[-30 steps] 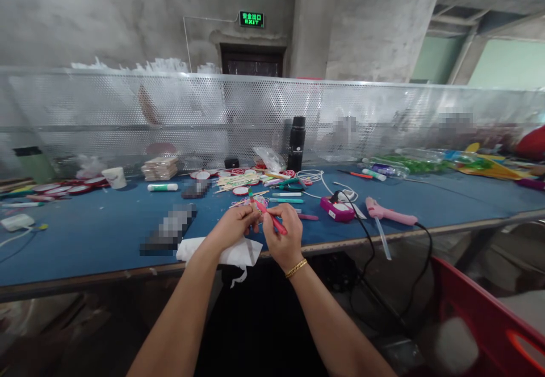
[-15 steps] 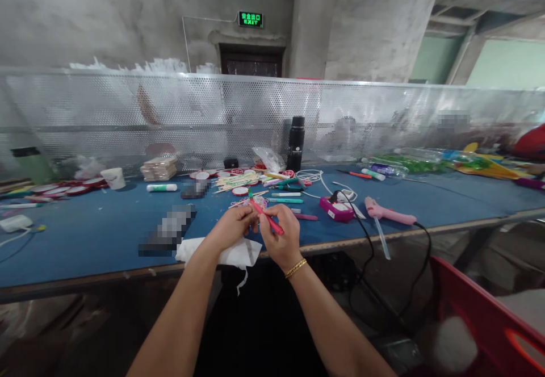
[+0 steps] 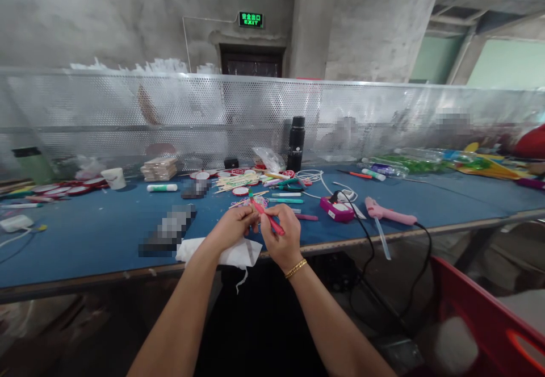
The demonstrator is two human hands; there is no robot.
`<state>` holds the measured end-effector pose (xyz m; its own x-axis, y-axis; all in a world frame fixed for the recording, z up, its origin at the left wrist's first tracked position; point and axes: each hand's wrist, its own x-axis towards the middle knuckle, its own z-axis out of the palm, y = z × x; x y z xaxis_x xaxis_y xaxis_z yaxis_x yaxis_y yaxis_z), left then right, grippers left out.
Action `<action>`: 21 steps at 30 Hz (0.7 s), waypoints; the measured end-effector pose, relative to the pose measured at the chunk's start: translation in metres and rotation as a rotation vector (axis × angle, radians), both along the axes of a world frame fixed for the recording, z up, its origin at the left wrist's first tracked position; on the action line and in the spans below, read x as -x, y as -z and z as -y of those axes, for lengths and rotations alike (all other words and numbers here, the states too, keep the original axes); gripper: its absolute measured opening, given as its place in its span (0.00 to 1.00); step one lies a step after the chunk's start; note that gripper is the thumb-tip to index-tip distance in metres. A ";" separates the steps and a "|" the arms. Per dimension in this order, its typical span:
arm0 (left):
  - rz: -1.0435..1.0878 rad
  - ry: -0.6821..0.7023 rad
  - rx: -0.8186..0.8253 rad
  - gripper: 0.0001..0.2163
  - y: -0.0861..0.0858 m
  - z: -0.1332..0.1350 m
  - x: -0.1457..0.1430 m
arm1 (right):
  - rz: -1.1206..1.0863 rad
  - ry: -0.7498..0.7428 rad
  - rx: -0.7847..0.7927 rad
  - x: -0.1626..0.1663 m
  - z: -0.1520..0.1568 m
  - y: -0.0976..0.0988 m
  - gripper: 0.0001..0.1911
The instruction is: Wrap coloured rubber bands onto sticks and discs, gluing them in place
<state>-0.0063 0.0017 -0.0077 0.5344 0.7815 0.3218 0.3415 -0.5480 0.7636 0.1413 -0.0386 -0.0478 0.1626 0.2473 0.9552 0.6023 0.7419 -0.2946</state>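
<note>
My right hand, with a gold bracelet at the wrist, is closed around a red pen whose tip points toward my left hand. My left hand is pinched shut on a small item I cannot make out, right at the pen tip. Both hands hover over the near edge of the blue table, above a white cloth.
A pink glue gun with a black cord lies to the right, beside a pink box. A black bottle, sticks, pens and red-and-white discs crowd the middle. A perforated metal screen backs the table. A red crate sits lower right.
The hands stay almost in place; the red pen has tilted slightly and shifted a little toward my left hand.
</note>
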 end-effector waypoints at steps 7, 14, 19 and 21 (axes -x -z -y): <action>-0.013 -0.003 0.000 0.17 0.001 -0.001 0.001 | -0.046 0.022 -0.021 -0.001 0.000 0.000 0.01; -0.013 -0.004 0.001 0.17 0.000 -0.001 0.000 | -0.026 0.019 -0.001 0.000 0.000 0.000 0.02; -0.018 -0.015 0.014 0.17 -0.002 0.001 -0.001 | -0.040 0.032 -0.001 0.000 0.000 0.001 0.01; -0.026 -0.021 0.007 0.17 -0.002 0.002 0.000 | -0.030 0.029 -0.005 0.000 -0.001 0.001 0.01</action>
<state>-0.0059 0.0001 -0.0052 0.5260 0.7949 0.3026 0.3728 -0.5352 0.7580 0.1415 -0.0379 -0.0487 0.1988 0.2371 0.9509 0.6147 0.7256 -0.3094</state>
